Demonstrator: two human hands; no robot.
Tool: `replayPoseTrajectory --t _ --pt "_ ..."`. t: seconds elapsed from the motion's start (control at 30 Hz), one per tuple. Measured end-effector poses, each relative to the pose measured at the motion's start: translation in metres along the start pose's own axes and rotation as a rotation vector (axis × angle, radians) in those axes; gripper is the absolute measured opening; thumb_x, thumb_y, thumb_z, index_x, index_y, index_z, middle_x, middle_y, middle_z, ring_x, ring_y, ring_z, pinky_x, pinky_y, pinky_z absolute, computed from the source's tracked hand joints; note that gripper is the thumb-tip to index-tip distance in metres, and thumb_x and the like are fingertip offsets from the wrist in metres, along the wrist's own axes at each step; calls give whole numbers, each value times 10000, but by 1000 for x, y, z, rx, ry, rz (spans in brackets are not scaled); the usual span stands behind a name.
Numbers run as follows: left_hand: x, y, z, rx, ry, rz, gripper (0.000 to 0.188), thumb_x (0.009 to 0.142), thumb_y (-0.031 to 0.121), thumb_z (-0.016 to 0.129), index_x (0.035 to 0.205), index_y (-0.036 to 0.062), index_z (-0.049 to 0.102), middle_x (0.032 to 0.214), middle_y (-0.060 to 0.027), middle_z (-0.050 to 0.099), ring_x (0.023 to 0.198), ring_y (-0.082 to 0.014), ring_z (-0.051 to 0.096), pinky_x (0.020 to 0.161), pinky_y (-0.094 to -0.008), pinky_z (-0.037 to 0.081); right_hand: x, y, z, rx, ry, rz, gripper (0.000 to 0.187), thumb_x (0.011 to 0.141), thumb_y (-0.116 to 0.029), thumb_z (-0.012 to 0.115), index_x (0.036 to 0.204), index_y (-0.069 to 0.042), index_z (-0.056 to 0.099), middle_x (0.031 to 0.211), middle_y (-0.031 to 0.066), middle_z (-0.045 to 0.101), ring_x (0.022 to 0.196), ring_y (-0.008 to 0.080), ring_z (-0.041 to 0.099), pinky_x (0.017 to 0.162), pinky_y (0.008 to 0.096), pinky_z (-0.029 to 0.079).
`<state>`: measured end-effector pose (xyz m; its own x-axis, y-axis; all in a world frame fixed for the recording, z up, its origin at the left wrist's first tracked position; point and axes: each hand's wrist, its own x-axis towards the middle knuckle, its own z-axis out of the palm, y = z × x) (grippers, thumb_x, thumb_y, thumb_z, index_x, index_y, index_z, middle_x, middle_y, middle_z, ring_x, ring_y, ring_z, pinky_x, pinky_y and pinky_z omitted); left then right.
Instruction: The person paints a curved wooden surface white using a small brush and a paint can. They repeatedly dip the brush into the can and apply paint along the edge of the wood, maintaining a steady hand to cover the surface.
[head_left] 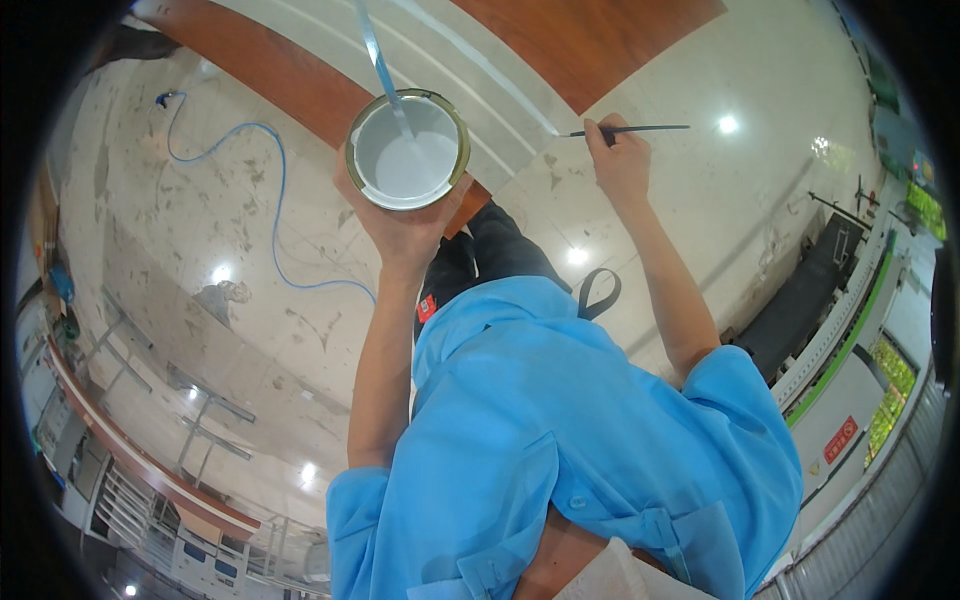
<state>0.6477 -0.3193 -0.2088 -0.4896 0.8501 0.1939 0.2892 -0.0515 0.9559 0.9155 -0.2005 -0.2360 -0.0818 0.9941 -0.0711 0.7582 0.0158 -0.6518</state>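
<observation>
My left hand (398,228) grips a round metal paint can (465,150) from below and the side. White paint (400,170) fills part of it, and a flat stir stick (374,48) leans up out of the paint. Between the fingertips of my right hand (622,165) is a thin dark paintbrush (660,128), held nearly level with its tip to the left. That tip lies by the near end of a bright white strip (490,72) on a pale grooved panel (425,62); whether it touches, I cannot tell. Brown wood-coloured sections (275,85) flank the panel.
A blue hose (283,190) winds over the stained glossy floor (130,215) to the left. Metal frames (215,415) stand at lower left. On the right are a long black object (800,295) and a white machine (840,400) with a green stripe.
</observation>
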Motion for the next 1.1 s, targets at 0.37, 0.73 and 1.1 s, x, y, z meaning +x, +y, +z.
replayPoseTrajectory --t 0.37,0.73,1.1 --pt "0 -2 1 18 -4 -10 1194 654 297 1021 1533 50 252 1437 -138 410 1379 -293 457 1133 -448 417 -5 -7 4 -13 68 7 307 994 -257 729 841 0 660 671 173 652 590 302 633 590 398 484" --pt "-2 0 3 -31 3 1 1190 669 285 1017 1537 47 239 1451 -146 404 1393 -294 454 1138 -454 418 -9 -3 2 -1 76 -31 325 998 -254 723 812 -4 629 644 165 621 557 286 592 567 397 464" --pt "2 -1 0 -20 -16 10 1193 671 262 1018 1544 52 232 1462 -149 402 1389 -296 460 1134 -452 437 -7 -13 4 1 84 -66 297 988 -237 735 816 -15 637 622 149 613 544 277 603 556 378 466"
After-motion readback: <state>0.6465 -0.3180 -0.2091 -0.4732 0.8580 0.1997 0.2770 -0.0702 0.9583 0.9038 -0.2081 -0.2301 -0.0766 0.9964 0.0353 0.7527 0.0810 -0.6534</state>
